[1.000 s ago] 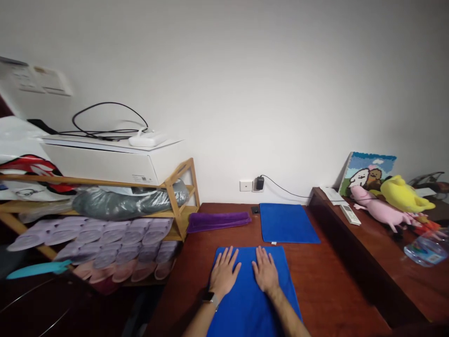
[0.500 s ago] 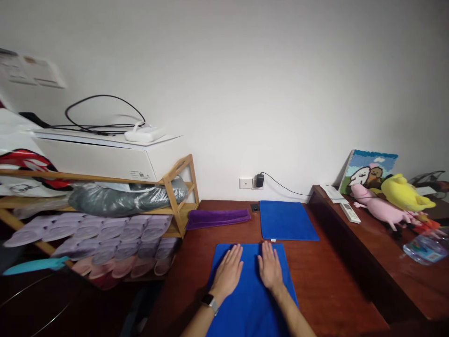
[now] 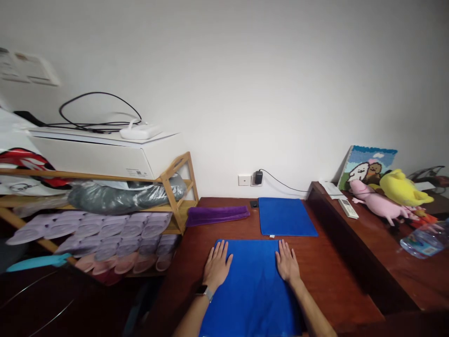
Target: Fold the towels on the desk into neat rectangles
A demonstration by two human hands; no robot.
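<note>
A blue cloth (image 3: 253, 281) lies spread on the brown table in front of me. Flat over its far left corner rests my left hand (image 3: 216, 266), fingers stretched out, a watch on the wrist. My right hand (image 3: 288, 263) is flat at the far right corner, its fingers also straight and slightly apart. Neither hand grips anything. Beyond the right hand lies a second blue cloth (image 3: 287, 217), folded to a smaller square with a white tag at its near edge. A folded purple cloth (image 3: 218, 215) is behind the left hand, near the wall.
To the left a wooden rack (image 3: 191, 180) holds slippers (image 3: 121, 225) and a white box (image 3: 94, 152). On the raised surface at right are a remote (image 3: 348, 208), a pink plush toy (image 3: 379, 201), a yellow one (image 3: 403, 187) and a plastic bottle (image 3: 423, 241). A charger (image 3: 258, 177) is plugged into the wall.
My hands have moved apart across the near blue cloth, the left one leftward and the right one rightward, out to its far corners. The other cloths stay in place.
</note>
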